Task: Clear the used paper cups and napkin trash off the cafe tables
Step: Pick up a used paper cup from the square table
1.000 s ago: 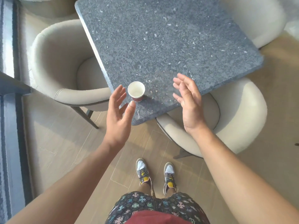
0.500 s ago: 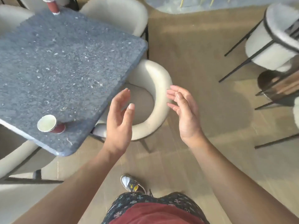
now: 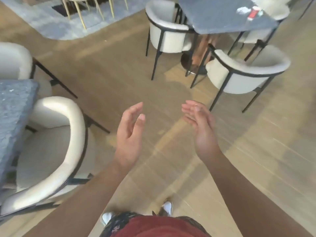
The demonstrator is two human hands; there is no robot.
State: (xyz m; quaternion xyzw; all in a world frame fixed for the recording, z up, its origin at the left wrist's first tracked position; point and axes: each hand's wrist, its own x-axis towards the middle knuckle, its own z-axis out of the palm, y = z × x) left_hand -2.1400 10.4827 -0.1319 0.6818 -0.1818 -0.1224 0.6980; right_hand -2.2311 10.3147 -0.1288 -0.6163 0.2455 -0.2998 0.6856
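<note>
Container status: I see one red paper cup on the far table, upper right. It appears tipped on its side, and blur hides its contents. White napkin trash lies just beside it on the same top.

Hand status: my left hand and right hand hang over the wood floor, palms facing each other, fingers relaxed, grasping nothing. Both hands are well apart from the cup and napkin, with a white chair between. A near table shows at the left edge, with a cream chair drawn up beside it.
</note>
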